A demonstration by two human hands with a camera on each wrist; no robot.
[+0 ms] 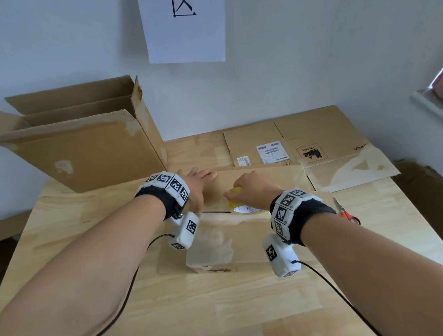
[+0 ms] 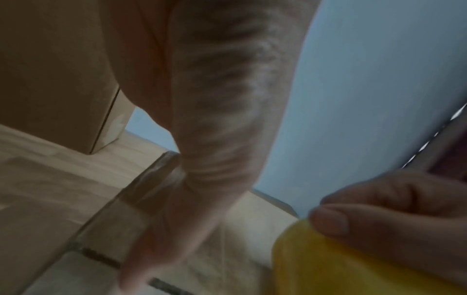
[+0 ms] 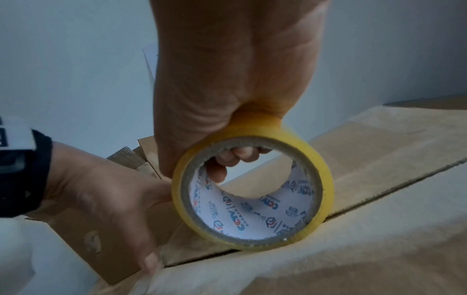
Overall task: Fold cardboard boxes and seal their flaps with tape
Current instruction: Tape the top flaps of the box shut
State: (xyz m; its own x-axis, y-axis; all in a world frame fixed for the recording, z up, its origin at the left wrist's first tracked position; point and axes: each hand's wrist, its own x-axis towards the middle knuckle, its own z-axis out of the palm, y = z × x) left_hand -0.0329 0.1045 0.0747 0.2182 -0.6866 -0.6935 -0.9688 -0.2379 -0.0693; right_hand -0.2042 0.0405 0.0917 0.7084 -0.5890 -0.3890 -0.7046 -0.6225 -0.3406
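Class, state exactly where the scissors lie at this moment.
In the head view the scissors lie on the wooden table, right of the right hand and below the flattened cardboard.

Both forearms bare, no sleeves. Each wrist: black fabric band (image 1: 310,215) topped by white segmented blocks (image 1: 170,184) printed with black-and-white square markers. White camera pod (image 1: 281,257) under each wrist (one marker per face), thin black cable (image 1: 332,288) trailing back
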